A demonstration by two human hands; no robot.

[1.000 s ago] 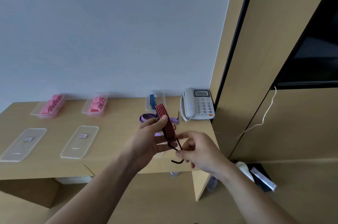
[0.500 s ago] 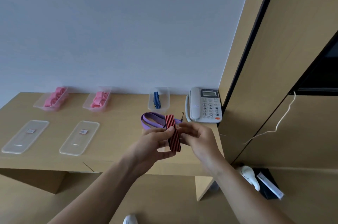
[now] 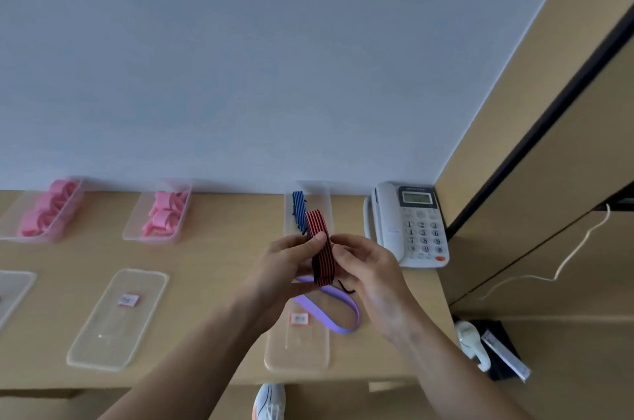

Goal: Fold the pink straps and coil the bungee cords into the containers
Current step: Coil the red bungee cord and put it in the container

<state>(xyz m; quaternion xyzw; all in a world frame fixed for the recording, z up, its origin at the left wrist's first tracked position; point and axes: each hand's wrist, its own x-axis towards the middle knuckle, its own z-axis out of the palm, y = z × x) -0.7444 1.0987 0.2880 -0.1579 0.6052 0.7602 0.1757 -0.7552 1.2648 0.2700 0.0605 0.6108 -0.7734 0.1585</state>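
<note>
Hands (image 3: pixel 284 268) (image 3: pixel 372 270) grip cord (image 3: pixel 321 251), blue cord (image 3: pixel 299 210) in container (image 3: pixel 326 196)

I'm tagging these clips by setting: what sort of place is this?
Probably an office or workroom: a desk phone sits on a light wood desk against a plain wall, beside matching wood cabinets, with clear containers laid out for sorting.

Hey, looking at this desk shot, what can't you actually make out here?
Head view: hooks of the red bungee cord, mostly covered by the left hand and right hand holding it.
Head view: print on the lid label, too small and blurred.
Head view: the leftmost lid, cut off by the left edge.
Head view: the lower end of the blue bungee cord, behind the red one.
</note>
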